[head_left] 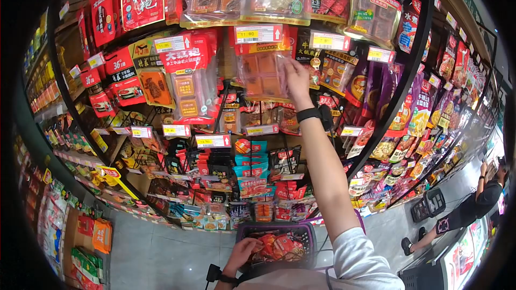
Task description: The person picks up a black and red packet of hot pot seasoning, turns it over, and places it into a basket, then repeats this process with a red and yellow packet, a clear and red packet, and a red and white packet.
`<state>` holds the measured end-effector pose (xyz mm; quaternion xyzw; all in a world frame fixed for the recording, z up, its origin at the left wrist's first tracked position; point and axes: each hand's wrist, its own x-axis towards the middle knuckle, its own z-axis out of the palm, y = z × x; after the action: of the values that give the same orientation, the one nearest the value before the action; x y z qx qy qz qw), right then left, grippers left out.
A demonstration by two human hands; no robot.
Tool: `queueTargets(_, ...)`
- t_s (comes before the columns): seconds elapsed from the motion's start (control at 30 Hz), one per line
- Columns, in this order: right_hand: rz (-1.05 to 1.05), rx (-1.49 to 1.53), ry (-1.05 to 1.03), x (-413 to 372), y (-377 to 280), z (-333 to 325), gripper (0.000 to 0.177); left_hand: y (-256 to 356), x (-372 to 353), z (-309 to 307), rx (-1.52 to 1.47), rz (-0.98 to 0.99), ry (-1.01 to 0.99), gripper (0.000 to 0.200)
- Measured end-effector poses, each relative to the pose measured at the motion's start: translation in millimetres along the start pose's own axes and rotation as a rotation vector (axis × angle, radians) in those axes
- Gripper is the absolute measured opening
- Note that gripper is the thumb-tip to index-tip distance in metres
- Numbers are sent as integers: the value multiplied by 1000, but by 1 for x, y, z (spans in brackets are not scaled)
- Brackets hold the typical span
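My right hand [296, 79] reaches up to the shelf, its fingers closed on the right edge of a clear-fronted hotpot base pack [263, 75]. Reddish-brown blocks show through the pack's window, and its top sits just under a yellow price tag [258, 34]. Low in front of me, my left hand [243, 253] is over the left side of a dark shopping basket [310, 236]. Its fingers are curled together at the edge of a red food packet [260, 245]. Several more red packets [285, 246] lie in the basket.
A red-edged hotpot base pack [188, 86] hangs left of my right hand. Black shelf uprights [400, 86] flank the section. Teal packets [252, 169] are stacked lower down. At the right, a person in dark clothes [473, 204] stands near another basket [428, 205] on the grey floor.
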<state>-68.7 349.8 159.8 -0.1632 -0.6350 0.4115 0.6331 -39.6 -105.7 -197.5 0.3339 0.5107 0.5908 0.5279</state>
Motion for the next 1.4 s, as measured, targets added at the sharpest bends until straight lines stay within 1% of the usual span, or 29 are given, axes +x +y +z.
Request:
queueTargets(0.07, 10, -30, 12, -4, -22, -5, 35, 8, -2, -4, 40, -41, 6, 23)
queueTargets(0.1, 15, -46, 21, -9, -36, -8, 36, 6, -2, -5, 45, -28, 22, 23)
queueTargets(0.13, 62, -1, 3, -16, -50, -11, 34, 4, -2, -7, 51, -14, 36, 22)
queueTargets(0.23, 224, 300, -82, -30, -56, -28, 32, 1, -3, -9, 67, 16, 59, 22)
queueTargets(0.27, 246, 418, -120, -37, -58, -33, 30, 2, -3, -9, 73, 24, 65, 22)
queueTargets(0.37, 344, 533, -187, -66, -77, -46, 30, 3, -6, -7, 30, -24, 66, 24)
queueTargets(0.4, 438, 625, -213, -80, -94, -49, 28, 6, -7, -9, 56, -8, 58, 24)
queueTargets(0.47, 443, 650, -194, -93, -104, -44, 28, 15, -9, -10, 101, 20, 43, 23)
queueTargets(0.5, 448, 660, -190, -98, -109, -42, 28, 22, -10, -8, 59, 26, 51, 23)
queueTargets(0.53, 388, 601, -207, -99, -115, -40, 30, 31, -11, -7, 19, 30, 61, 22)
queueTargets(0.63, 365, 572, -218, -100, -125, -37, 33, 41, -13, -13, 1, 62, 78, 21)
queueTargets(0.67, 358, 557, -203, -101, -118, -35, 36, 40, -13, -16, 1, 67, 86, 21)
queueTargets(0.77, 368, 554, -243, -111, -110, -33, 37, 39, -16, -13, -50, 48, 114, 20)
queueTargets(0.9, 439, 459, -237, -149, -114, -41, 35, 47, -27, -5, -56, 31, 135, 21)
queueTargets(0.97, 267, 368, -207, -172, -108, -49, 29, 56, -32, -3, -109, 55, 171, 19)
queueTargets(1.0, 252, 274, -160, -189, -117, -53, 27, 62, -34, -1, -137, 66, 189, 18)
queueTargets(1.03, 238, 178, -114, -205, -128, -57, 24, 72, -34, 1, -114, 136, 175, 18)
queueTargets(1.1, 74, -61, -54, -234, -149, -62, 21, 106, -30, 12, -80, 265, 154, 18)
queueTargets(1.13, 36, -58, -25, -248, -159, -61, 20, 131, -27, 21, -49, 348, 122, 18)
queueTargets(1.17, 26, -39, -39, -260, -166, -61, 20, 151, -23, 29, -12, 445, 64, 17)
queueTargets(1.2, 14, -60, -39, -270, -166, -64, 19, 173, -20, 40, 71, 531, 44, 21)
queueTargets(1.27, 21, -53, -33, -286, -165, -70, 17, 195, -1, 56, 184, 698, 55, 38)
queueTargets(1.33, 51, 8, -17, -298, -164, -75, 15, 222, 8, 87, 244, 815, 151, 54)
queueTargets(1.4, -67, -31, -83, -313, -167, -76, 11, 235, 18, 110, 127, 854, 15, 60)
